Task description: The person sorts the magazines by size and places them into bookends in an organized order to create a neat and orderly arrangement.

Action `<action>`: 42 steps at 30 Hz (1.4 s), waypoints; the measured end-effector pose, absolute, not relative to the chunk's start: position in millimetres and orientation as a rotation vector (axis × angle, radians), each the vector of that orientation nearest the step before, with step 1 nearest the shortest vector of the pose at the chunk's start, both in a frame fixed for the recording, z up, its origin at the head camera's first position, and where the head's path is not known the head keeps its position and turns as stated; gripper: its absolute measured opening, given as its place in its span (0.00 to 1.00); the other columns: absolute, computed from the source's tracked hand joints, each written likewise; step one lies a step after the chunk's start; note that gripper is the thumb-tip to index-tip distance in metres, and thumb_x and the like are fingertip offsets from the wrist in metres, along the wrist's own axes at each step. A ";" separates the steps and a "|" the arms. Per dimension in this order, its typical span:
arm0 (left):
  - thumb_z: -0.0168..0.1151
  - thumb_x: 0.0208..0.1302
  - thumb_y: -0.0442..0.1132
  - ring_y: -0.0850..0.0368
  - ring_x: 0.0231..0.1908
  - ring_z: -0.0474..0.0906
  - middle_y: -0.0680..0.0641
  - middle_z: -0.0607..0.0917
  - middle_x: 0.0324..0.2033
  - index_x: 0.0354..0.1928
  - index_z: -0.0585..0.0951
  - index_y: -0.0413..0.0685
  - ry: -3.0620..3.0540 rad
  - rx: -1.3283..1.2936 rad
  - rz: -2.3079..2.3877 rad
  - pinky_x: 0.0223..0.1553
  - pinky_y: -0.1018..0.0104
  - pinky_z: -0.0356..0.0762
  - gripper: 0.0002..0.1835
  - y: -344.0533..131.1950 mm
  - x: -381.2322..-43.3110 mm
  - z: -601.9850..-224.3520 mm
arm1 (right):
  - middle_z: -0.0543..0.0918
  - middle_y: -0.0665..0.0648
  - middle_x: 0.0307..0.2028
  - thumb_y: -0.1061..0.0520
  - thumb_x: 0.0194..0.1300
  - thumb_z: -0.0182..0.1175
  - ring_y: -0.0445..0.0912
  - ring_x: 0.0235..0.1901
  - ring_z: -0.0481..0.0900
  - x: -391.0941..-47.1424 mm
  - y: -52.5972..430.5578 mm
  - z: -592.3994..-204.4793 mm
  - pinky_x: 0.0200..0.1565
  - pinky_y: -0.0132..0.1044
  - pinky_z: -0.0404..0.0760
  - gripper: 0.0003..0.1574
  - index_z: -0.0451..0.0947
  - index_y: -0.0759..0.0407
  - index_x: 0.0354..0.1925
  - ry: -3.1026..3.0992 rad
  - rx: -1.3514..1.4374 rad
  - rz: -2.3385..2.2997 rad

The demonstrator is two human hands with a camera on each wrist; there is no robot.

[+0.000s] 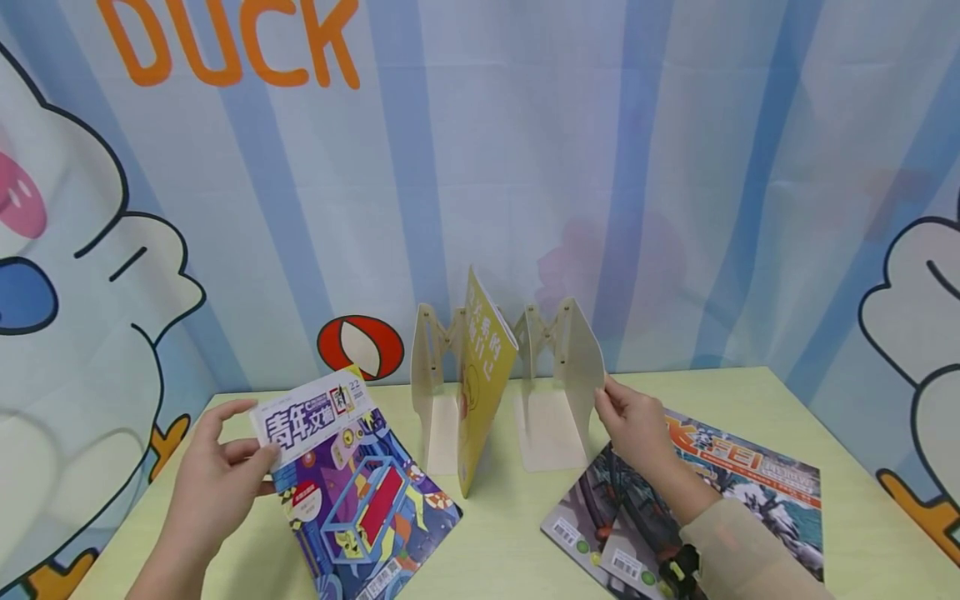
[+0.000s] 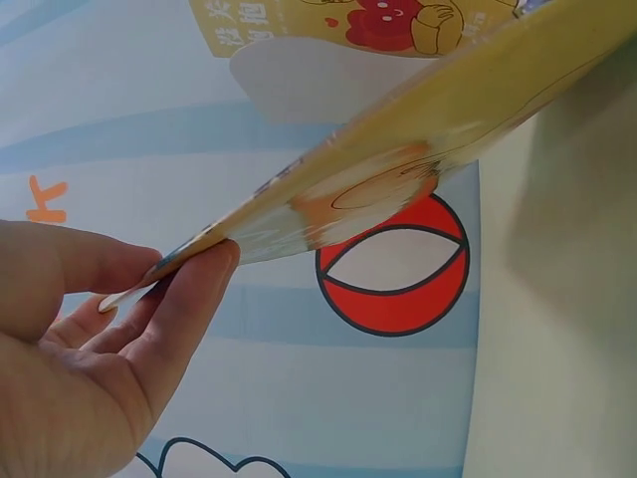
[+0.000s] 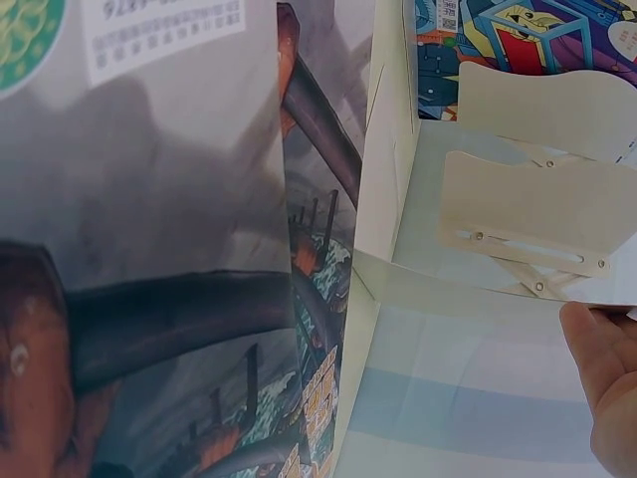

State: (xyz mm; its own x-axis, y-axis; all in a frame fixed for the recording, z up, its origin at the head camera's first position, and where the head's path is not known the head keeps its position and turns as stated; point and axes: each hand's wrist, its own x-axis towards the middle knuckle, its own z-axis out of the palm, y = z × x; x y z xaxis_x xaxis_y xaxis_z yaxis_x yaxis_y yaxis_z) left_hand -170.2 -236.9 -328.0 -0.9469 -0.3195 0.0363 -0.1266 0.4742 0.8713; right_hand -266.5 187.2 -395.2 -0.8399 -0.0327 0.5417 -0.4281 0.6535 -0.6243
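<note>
My left hand [image 1: 217, 479] pinches the upper left corner of a magazine [image 1: 360, 500] with a purple illustrated cover, tilted above the table. In the left wrist view the fingers [image 2: 204, 299] grip its edge, and its yellowish back cover [image 2: 398, 149] shows. My right hand [image 1: 637, 425] holds the outer edge of the right end panel of a cream folding bookend [image 1: 581, 358], thumb and fingers at the edge. A yellow book [image 1: 483, 375] stands upright in the bookend's middle. In the right wrist view, the bookend's inner panels [image 3: 528, 204] and hinged struts are visible.
Under my right forearm lie overlapping magazines [image 1: 780, 492] with dark, orange-lettered covers. The pale yellow table [image 1: 487, 567] meets a striped cartoon curtain [image 1: 517, 125] behind the bookend.
</note>
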 end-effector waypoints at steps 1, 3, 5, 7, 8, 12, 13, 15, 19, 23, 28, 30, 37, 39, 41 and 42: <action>0.52 0.68 0.34 0.52 0.36 0.83 0.28 0.78 0.51 0.71 0.51 0.51 -2.524 0.384 -1.466 0.32 0.61 0.85 0.34 -235.9 -170.1 -327.6 | 0.82 0.72 0.46 0.61 0.68 0.54 0.59 0.32 0.85 -266.8 187.2 -395.2 0.14 0.30 0.69 0.23 0.71 0.69 0.59 -2.379 0.358 1.076; 0.52 0.68 0.33 0.51 0.37 0.83 0.29 0.79 0.51 0.71 0.51 0.51 -2.522 0.375 -1.460 0.32 0.61 0.85 0.34 -234.1 -170.0 -326.5 | 0.82 0.72 0.46 0.61 0.68 0.54 0.59 0.32 0.85 -267.2 187.3 -395.1 0.14 0.30 0.69 0.23 0.71 0.69 0.59 -2.379 0.356 1.075; 0.52 0.68 0.33 0.51 0.37 0.84 0.29 0.79 0.51 0.71 0.52 0.51 -2.520 0.365 -1.455 0.32 0.61 0.85 0.33 -232.4 -170.0 -325.2 | 0.82 0.72 0.45 0.61 0.68 0.54 0.57 0.29 0.85 -267.6 187.3 -395.1 0.13 0.30 0.68 0.23 0.71 0.69 0.59 -2.377 0.356 1.073; 0.52 0.68 0.34 0.51 0.37 0.84 0.29 0.79 0.50 0.71 0.52 0.52 -2.519 0.356 -1.448 0.32 0.61 0.85 0.33 -230.8 -169.8 -323.9 | 0.82 0.72 0.44 0.61 0.68 0.54 0.55 0.26 0.84 -267.8 187.2 -395.1 0.13 0.30 0.67 0.23 0.71 0.70 0.59 -2.376 0.358 1.070; 0.52 0.68 0.34 0.51 0.37 0.84 0.29 0.79 0.50 0.71 0.53 0.52 -2.519 0.351 -1.447 0.32 0.61 0.85 0.33 -230.1 -169.7 -323.3 | 0.83 0.72 0.44 0.61 0.68 0.54 0.53 0.24 0.83 -267.8 187.2 -395.3 0.13 0.30 0.67 0.23 0.71 0.69 0.59 -2.378 0.358 1.068; 0.52 0.68 0.33 0.52 0.36 0.84 0.30 0.80 0.50 0.70 0.53 0.52 -2.519 0.339 -1.440 0.31 0.62 0.85 0.32 -227.2 -168.6 -321.1 | 0.84 0.71 0.41 0.61 0.68 0.54 0.46 0.18 0.78 -268.3 187.3 -396.9 0.13 0.30 0.66 0.23 0.71 0.69 0.59 -2.390 0.355 1.065; 0.52 0.68 0.33 0.52 0.36 0.84 0.30 0.80 0.49 0.70 0.53 0.52 -2.519 0.337 -1.440 0.31 0.62 0.85 0.32 -226.5 -168.1 -320.7 | 0.84 0.70 0.40 0.61 0.68 0.54 0.45 0.17 0.78 -268.3 187.5 -397.5 0.13 0.30 0.67 0.23 0.71 0.69 0.59 -2.394 0.353 1.067; 0.52 0.67 0.33 0.52 0.36 0.84 0.30 0.80 0.50 0.70 0.54 0.52 -2.518 0.338 -1.438 0.31 0.62 0.85 0.32 -225.0 -167.1 -320.0 | 0.85 0.70 0.40 0.60 0.68 0.54 0.43 0.17 0.76 -268.4 187.7 -398.6 0.13 0.30 0.67 0.23 0.71 0.68 0.59 -2.404 0.348 1.071; 0.53 0.67 0.33 0.52 0.36 0.84 0.30 0.80 0.50 0.70 0.54 0.53 -2.511 0.340 -1.442 0.31 0.63 0.85 0.32 -222.2 -165.1 -318.5 | 0.85 0.69 0.39 0.59 0.69 0.53 0.44 0.18 0.77 -268.0 187.7 -399.7 0.13 0.30 0.67 0.24 0.71 0.68 0.60 -2.420 0.335 1.085; 0.53 0.67 0.32 0.53 0.36 0.84 0.30 0.80 0.49 0.70 0.54 0.54 -2.505 0.353 -1.441 0.31 0.63 0.85 0.32 -219.0 -163.1 -316.7 | 0.85 0.70 0.41 0.59 0.69 0.53 0.47 0.20 0.80 -267.6 187.2 -399.7 0.13 0.30 0.67 0.23 0.71 0.67 0.60 -2.416 0.337 1.093; 0.54 0.66 0.32 0.54 0.35 0.84 0.31 0.81 0.48 0.70 0.55 0.55 -2.508 0.350 -1.427 0.30 0.64 0.85 0.33 -215.1 -158.3 -313.5 | 0.83 0.71 0.44 0.60 0.68 0.54 0.51 0.23 0.83 -267.5 186.9 -400.7 0.12 0.30 0.66 0.23 0.71 0.68 0.60 -2.399 0.351 1.097; 0.54 0.66 0.32 0.55 0.34 0.84 0.31 0.81 0.48 0.70 0.55 0.55 -2.506 0.335 -1.427 0.30 0.64 0.85 0.33 -214.3 -156.2 -312.6 | 0.83 0.71 0.45 0.60 0.68 0.54 0.53 0.25 0.84 -267.4 186.9 -401.1 0.12 0.30 0.66 0.23 0.71 0.68 0.60 -2.396 0.353 1.100; 0.54 0.66 0.32 0.55 0.35 0.85 0.32 0.81 0.49 0.69 0.55 0.56 -2.487 0.308 -1.390 0.30 0.65 0.85 0.32 -207.7 -150.4 -308.6 | 0.83 0.71 0.44 0.61 0.68 0.54 0.57 0.29 0.85 -267.3 187.3 -400.3 0.12 0.30 0.67 0.23 0.71 0.68 0.60 -2.378 0.359 1.096; 0.54 0.67 0.32 0.54 0.35 0.85 0.32 0.81 0.49 0.69 0.55 0.57 -2.485 0.301 -1.383 0.30 0.65 0.85 0.32 -205.8 -148.8 -307.1 | 0.83 0.71 0.43 0.61 0.68 0.54 0.56 0.27 0.84 -267.4 187.7 -399.5 0.12 0.30 0.66 0.23 0.71 0.67 0.60 -2.371 0.366 1.092; 0.54 0.67 0.32 0.53 0.36 0.85 0.32 0.81 0.50 0.69 0.55 0.57 -2.484 0.293 -1.385 0.30 0.65 0.85 0.32 -204.0 -147.1 -305.3 | 0.84 0.71 0.42 0.61 0.67 0.55 0.55 0.26 0.84 -267.5 188.2 -398.6 0.12 0.30 0.66 0.23 0.72 0.67 0.59 -2.363 0.369 1.080; 0.54 0.67 0.32 0.53 0.36 0.85 0.32 0.81 0.50 0.69 0.55 0.57 -2.483 0.291 -1.385 0.30 0.66 0.85 0.32 -203.0 -146.3 -304.4 | 0.84 0.71 0.42 0.61 0.67 0.55 0.55 0.25 0.84 -267.6 188.5 -398.0 0.12 0.30 0.65 0.23 0.72 0.67 0.59 -2.359 0.370 1.075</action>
